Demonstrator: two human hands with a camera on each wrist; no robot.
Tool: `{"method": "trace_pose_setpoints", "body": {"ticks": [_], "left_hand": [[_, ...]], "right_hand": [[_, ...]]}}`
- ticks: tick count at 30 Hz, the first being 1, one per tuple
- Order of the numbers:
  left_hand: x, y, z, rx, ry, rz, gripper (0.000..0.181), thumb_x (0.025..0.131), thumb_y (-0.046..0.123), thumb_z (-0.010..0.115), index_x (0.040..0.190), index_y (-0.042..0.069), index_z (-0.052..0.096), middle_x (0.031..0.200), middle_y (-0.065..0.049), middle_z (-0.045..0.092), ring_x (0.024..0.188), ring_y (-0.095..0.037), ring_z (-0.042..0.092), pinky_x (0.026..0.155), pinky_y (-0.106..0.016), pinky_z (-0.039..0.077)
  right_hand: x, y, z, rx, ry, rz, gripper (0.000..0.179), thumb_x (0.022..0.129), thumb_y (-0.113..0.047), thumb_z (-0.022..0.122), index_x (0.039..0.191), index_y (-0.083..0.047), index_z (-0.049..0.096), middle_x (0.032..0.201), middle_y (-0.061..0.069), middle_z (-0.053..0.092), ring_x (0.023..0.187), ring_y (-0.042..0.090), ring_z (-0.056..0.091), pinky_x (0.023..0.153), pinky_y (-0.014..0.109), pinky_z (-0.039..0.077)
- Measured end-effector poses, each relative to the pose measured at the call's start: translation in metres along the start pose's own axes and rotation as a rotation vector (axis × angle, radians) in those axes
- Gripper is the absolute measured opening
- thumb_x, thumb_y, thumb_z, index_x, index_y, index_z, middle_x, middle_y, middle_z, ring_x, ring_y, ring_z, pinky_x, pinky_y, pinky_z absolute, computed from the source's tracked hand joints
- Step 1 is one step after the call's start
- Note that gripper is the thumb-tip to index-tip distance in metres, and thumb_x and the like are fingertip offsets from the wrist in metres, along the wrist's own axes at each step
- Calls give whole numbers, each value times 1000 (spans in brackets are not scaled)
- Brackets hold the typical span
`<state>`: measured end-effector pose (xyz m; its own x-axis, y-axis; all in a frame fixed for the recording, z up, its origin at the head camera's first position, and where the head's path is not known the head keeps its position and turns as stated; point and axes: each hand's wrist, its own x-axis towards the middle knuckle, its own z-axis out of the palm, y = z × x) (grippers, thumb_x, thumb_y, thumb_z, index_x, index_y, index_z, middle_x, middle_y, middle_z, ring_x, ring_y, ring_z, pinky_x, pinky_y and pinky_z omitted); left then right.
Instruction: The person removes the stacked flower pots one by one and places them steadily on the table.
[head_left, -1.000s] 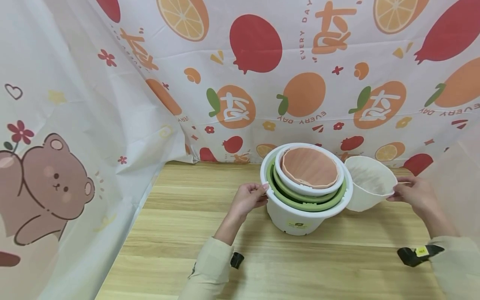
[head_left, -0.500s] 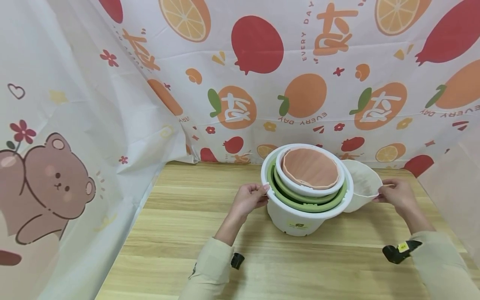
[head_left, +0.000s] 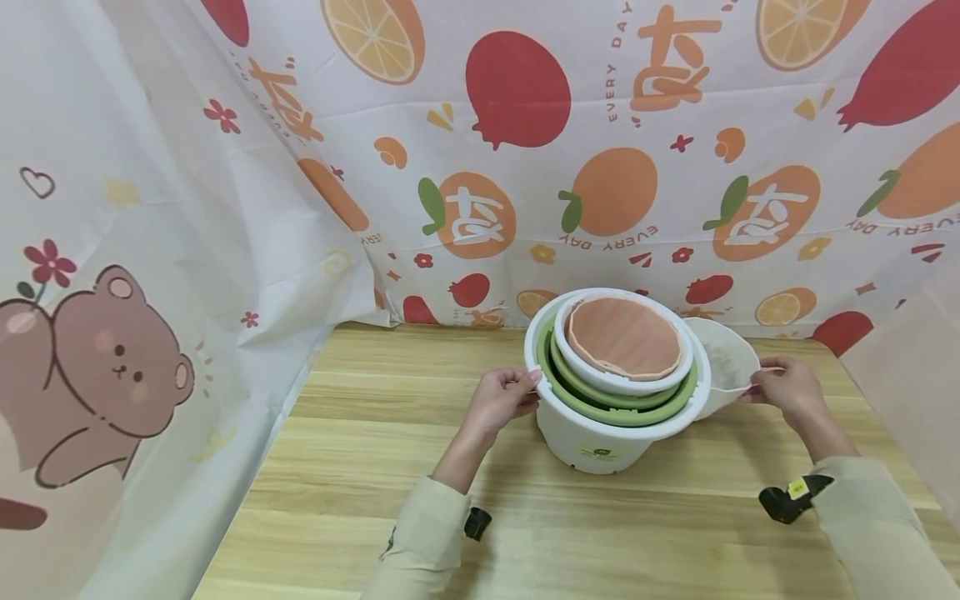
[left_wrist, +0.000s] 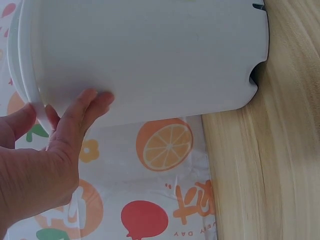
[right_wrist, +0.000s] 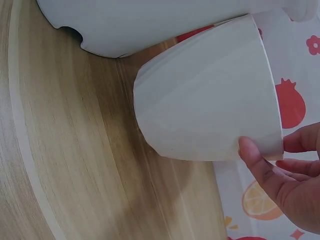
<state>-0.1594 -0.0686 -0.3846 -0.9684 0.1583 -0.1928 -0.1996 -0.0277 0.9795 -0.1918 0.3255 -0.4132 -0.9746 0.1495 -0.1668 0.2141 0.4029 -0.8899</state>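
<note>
A large white flower pot (head_left: 592, 433) stands on the table with several pots nested in it: a green pot (head_left: 551, 367), a smaller white one and a peach pot (head_left: 624, 333) innermost. At its left side my left hand (head_left: 498, 400) pinches the rim, thumb over the edge and fingers under it against the wall, as the left wrist view shows. To the right of the stack, my right hand (head_left: 791, 390) pinches the rim of a separate cream-white pot (right_wrist: 205, 100) between thumb and fingers. That pot leans, its mouth partly hidden behind the big pot's rim in the head view.
The wooden table (head_left: 375, 467) extends in front and to the left. A fruit-printed sheet (head_left: 517, 192) hangs close behind the pots, and a bear-printed sheet (head_left: 120, 367) covers the left side. Black devices (head_left: 793, 500) sit at both wrists.
My right hand has moved left with the cream-white pot, bringing it closer to the stack, which covers more of it. My left hand stays on the large pot's rim.
</note>
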Motion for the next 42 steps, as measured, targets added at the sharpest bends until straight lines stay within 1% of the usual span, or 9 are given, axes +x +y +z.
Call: {"method": "trace_pose_setpoints", "body": {"ticks": [4, 11, 21, 23, 26, 28, 30, 36, 42], "left_hand": [[0, 0, 0, -4, 4, -2, 26, 91, 16, 58, 96, -10, 60, 78, -5, 63, 76, -13, 61, 74, -30, 55], [2, -1, 0, -17, 7, -5, 26, 91, 15, 58, 96, -10, 60, 77, -4, 63, 75, -12, 61, 74, -30, 55], [1, -2, 0, -19, 8, -6, 24, 91, 15, 58, 95, -9, 60, 78, -6, 64, 76, -15, 62, 72, -29, 55], [1, -1, 0, -19, 10, -9, 24, 91, 14, 58, 94, -9, 60, 78, -6, 64, 76, -15, 62, 72, -29, 55], [1, -1, 0, -16, 8, -6, 24, 91, 15, 58, 94, -9, 60, 78, -6, 64, 76, -15, 62, 72, -29, 55], [1, -1, 0, -12, 7, -1, 25, 91, 15, 58, 94, -9, 60, 78, -6, 64, 75, -14, 62, 72, -29, 55], [1, -1, 0, -13, 9, -2, 25, 91, 15, 57, 95, -9, 60, 78, -5, 64, 74, -13, 62, 71, -29, 55], [0, 1, 1, -12, 12, -13, 24, 91, 15, 57, 95, -9, 60, 78, -5, 64, 74, -12, 62, 71, -28, 55], [0, 1, 1, -11, 12, -14, 24, 91, 15, 58, 95, -9, 60, 78, -6, 64, 74, -12, 62, 72, -29, 55]], "right_hand": [[1, -1, 1, -9, -8, 11, 45, 87, 2, 40, 122, 25, 27, 100, 32, 48, 60, 14, 63, 63, 31, 56], [4, 3, 2, 2, -28, 18, 46, 87, 4, 41, 123, 26, 25, 103, 32, 47, 61, 16, 64, 64, 32, 56], [5, 9, 2, 10, -58, 11, 46, 90, 3, 40, 126, 25, 22, 104, 35, 47, 64, 13, 63, 67, 31, 56], [5, 8, 1, 7, -66, 14, 46, 92, 2, 39, 127, 24, 21, 100, 31, 51, 65, 13, 64, 68, 31, 56], [4, 5, 0, 16, -76, 15, 46, 93, 1, 38, 127, 25, 20, 90, 22, 57, 65, 12, 64, 68, 30, 56], [3, 3, 0, 26, -77, 14, 45, 93, 1, 38, 127, 25, 20, 84, 14, 59, 66, 11, 64, 68, 29, 56], [4, 1, 0, 36, -77, 12, 45, 94, 1, 38, 126, 26, 19, 82, 11, 60, 65, 10, 64, 67, 27, 56], [5, -2, 0, 34, -90, 13, 46, 94, -1, 39, 127, 25, 20, 81, 9, 61, 69, 11, 65, 69, 27, 55], [8, -4, 1, 32, -126, -15, 47, 94, -3, 39, 127, 26, 21, 85, 9, 61, 73, 10, 65, 73, 27, 54]]}}
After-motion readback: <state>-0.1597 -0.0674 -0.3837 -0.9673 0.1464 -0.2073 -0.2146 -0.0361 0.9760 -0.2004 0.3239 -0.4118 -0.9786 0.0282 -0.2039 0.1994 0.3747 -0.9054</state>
